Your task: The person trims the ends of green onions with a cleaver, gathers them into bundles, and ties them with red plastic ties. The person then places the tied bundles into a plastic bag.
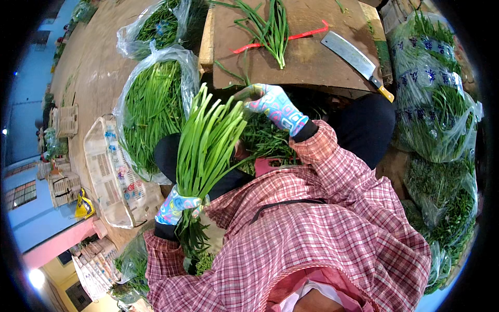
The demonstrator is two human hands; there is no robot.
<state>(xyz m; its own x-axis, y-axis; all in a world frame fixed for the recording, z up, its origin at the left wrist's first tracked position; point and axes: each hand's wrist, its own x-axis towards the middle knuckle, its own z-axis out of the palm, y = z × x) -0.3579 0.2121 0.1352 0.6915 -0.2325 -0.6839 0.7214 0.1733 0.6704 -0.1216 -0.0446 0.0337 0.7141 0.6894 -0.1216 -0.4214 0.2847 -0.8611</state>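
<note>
My left hand [180, 206], in a patterned glove, is closed around a large bunch of long green leafy stalks, likely garlic chives [208, 144]. The pale cut ends point up and away from me. My right hand [273, 105], gloved alike, is at the upper right of the bunch, its fingertips by the stalk ends; whether they pinch a stalk is unclear. Beyond it, a smaller bunch of stalks [276, 39] lies across a red strap [255, 46] on a brown board [312, 70]. A cleaver [351, 54] with a yellow-ended handle rests at the board's right side.
An open plastic bag of green stalks [154, 109] stands left of the bunch, another bag [160, 31] behind it. A white plastic crate [117, 171] is farther left. Filled clear bags [429, 89] line the right. Loose greens [269, 132] lie between my legs.
</note>
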